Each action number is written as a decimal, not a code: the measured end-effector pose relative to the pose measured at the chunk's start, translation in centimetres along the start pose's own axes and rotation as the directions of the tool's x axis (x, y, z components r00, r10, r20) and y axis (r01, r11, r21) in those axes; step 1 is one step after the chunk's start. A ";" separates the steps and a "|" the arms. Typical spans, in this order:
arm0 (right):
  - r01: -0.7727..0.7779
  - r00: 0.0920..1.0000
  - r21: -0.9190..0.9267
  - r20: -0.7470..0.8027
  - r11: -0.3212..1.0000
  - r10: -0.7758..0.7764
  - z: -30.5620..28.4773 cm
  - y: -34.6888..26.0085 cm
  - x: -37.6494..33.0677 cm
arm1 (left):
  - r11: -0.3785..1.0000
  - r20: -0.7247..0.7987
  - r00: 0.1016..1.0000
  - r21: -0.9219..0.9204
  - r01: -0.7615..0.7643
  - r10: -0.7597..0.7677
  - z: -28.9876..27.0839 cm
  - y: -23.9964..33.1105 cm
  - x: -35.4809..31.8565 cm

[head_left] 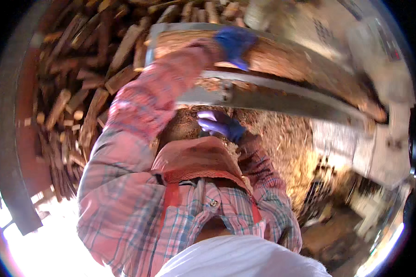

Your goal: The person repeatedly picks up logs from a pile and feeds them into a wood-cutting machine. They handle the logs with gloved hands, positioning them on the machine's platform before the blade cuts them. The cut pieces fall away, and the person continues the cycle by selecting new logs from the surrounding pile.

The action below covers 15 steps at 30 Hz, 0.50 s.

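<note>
A long, thick piece of wood with rough brown sides lies in a grey metal trough. My left hand, in a blue glove, rests across the top of the wood with the thumb spread toward me; motion blurs it a little. Close to my body, below the trough's near edge, is my right hand in a purple-blue glove. Its fingers are curled and point left. Something dark shows just under them, partly hidden by the reddish apron, and I cannot make out what it is.
Split and cut firewood is heaped on the left, reaching behind the trough. Wood chips and sawdust cover the ground to the right. Pale boxy shapes stand at the far right, and a dark beam runs along the left edge.
</note>
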State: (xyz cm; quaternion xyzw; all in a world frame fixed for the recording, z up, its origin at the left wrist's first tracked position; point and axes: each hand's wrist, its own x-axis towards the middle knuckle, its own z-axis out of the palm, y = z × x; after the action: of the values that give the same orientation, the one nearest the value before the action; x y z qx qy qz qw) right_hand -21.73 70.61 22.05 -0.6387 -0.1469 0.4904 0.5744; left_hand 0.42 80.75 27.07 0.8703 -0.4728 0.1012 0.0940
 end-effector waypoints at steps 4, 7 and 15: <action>0.236 0.968 -0.086 -0.063 0.968 -0.242 3.0 4.1 1.5 | 0.965 -0.128 0.982 -0.242 0.102 -0.136 -0.8 4.5 -0.3; -0.113 0.994 0.072 0.002 0.991 0.114 2.4 1.9 2.6 | 0.956 -0.647 0.760 -0.256 -0.140 -0.062 -1.5 8.7 -6.9; 0.166 0.984 -0.109 0.087 0.980 -0.156 6.7 -3.2 11.4 | -0.593 0.520 -0.413 -0.242 0.768 -0.747 1.8 13.9 -50.7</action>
State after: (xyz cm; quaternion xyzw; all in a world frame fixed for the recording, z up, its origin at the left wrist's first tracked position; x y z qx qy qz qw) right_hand -20.49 84.08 20.58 -0.6373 -0.2488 0.4576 0.5680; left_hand -38.13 113.64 12.80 0.7632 0.4864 -0.1902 0.3805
